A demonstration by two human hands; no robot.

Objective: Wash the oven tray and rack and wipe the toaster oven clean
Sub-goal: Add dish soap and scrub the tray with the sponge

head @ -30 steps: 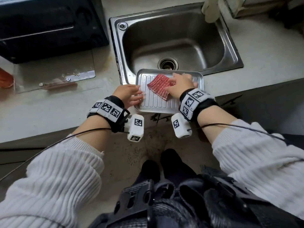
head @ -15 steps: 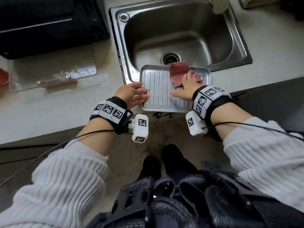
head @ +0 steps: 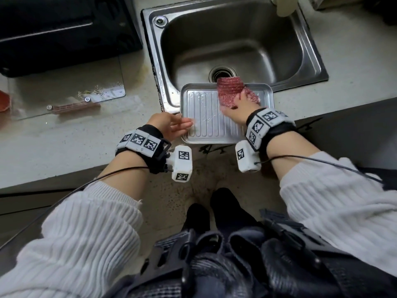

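While the oven tray (head: 206, 117) sits across the near rim of the sink (head: 305, 48), part over the basin and part over the counter (head: 64, 138) edge, both hands work at it. Left hand (head: 171, 125) at tray's left edge, fingers straight and relaxed, tips resting on the rim, gripping nothing. Right hand (head: 238, 106) over the tray's far right part, fingers pinching a red scouring cloth (head: 231, 89); cloth is lifted and bunched, its top edge overlapping the tray's far rim and partly hiding the drain (head: 222, 74). Right wrist band covers the tray's near right corner. Tray's ribbed floor looks wet, streaky.

Left of the tray, on the counter: black toaster oven (head: 64, 29) with its glass door (head: 71, 91) folded down flat, crumbs on the glass, reddish handle (head: 75, 107) at the door's near edge. Far left of that, an orange-red thing at frame edge, cannot tell what. Beyond the tray, at the sink's far right rim, a pale object (head: 283, 5), cut off. Oven rack not seen.
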